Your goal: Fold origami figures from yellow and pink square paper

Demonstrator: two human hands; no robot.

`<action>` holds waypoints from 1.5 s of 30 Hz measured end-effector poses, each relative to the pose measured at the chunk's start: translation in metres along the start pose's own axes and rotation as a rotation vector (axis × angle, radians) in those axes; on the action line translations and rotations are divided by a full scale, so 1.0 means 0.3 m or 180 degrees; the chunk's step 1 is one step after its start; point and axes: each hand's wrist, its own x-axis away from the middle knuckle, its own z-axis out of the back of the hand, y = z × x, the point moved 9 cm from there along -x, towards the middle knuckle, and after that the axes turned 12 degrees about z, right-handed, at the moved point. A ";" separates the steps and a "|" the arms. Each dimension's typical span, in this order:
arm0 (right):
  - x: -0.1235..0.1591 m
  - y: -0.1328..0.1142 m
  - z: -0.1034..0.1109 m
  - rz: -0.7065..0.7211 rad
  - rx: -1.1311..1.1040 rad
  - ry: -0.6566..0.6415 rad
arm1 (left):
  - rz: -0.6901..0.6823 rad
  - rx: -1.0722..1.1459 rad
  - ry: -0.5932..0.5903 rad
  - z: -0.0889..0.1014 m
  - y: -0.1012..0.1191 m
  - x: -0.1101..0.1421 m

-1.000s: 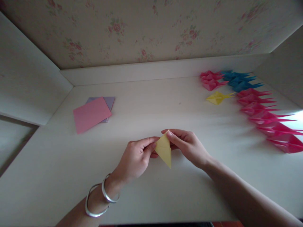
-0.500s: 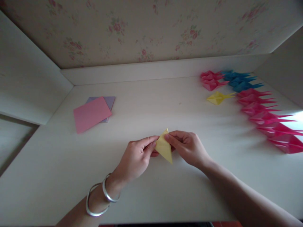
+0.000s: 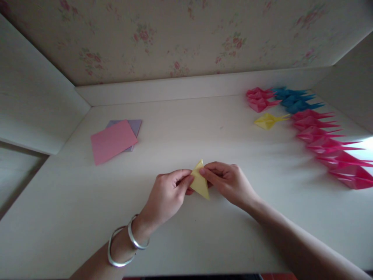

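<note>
Floral wallpaper (image 3: 180, 42) spans the background, with a white board (image 3: 175, 89) along its foot and a white surface (image 3: 183, 132) spread out below. At far left, a pale panel (image 3: 32, 89) slants down to the surface's edge. Next comes a flat pink sheet (image 3: 113, 142), lying askew over a lavender sheet (image 3: 135, 126) whose corners show at its right. Nearer the front edge, 2 silver bangles (image 3: 119, 265) circle the left wrist. Beyond them the left hand (image 3: 166, 196) has its grip pinched, thumb on top, on the left corner of a folded yellow paper (image 3: 200, 184). That paper sits between the hands near the middle of the surface, 1 point aimed at the wall and another toward the front. From the other side, the right hand (image 3: 230, 182) has its grip closed on the paper's upper right edge, thumb also on top. Farther right, near the wall, lie 2 pink folded pieces (image 3: 260, 104), then 1 yellow folded piece (image 3: 267, 121) in front of them. Blue folded pieces (image 3: 295, 103) overlap just beside, and 6 deeper pink folded pieces (image 3: 329, 146) run in a row toward the right edge, their spikes pointing right.
</note>
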 end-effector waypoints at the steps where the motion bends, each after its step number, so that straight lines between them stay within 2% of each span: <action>1: 0.001 0.009 -0.011 -0.0082 -0.0194 -0.0096 | 0.0049 0.0116 0.0022 0.005 -0.003 -0.002; 5: 0.004 0.009 -0.036 -0.0073 -0.0368 -0.0392 | 0.0107 0.0248 0.0050 0.014 -0.005 -0.006; 12: 0.006 -0.005 -0.020 0.0109 0.0055 -0.0140 | -0.0001 0.0191 0.0137 0.018 0.005 0.003; 18: 0.010 0.001 -0.048 0.0034 -0.0216 -0.0491 | 0.0041 0.0387 0.0321 0.039 -0.002 -0.003; 24: 0.012 -0.007 -0.035 0.0046 -0.0027 -0.0396 | 0.0051 0.0549 0.0288 0.041 -0.007 -0.004; 29: 0.017 -0.034 -0.058 0.0054 -0.0248 -0.0694 | 0.0062 0.0641 0.0423 0.059 -0.014 -0.003; 34: 0.016 -0.051 -0.051 0.0077 -0.0299 -0.0617 | 0.0062 0.0628 0.0457 0.066 -0.011 -0.007; 39: 0.028 -0.029 -0.079 -0.0142 -0.0640 -0.0786 | 0.0087 0.0568 0.0587 0.082 -0.013 -0.007; 45: 0.032 -0.033 -0.061 -0.0037 -0.0494 -0.0597 | 0.0083 0.0482 0.0519 0.073 -0.013 -0.014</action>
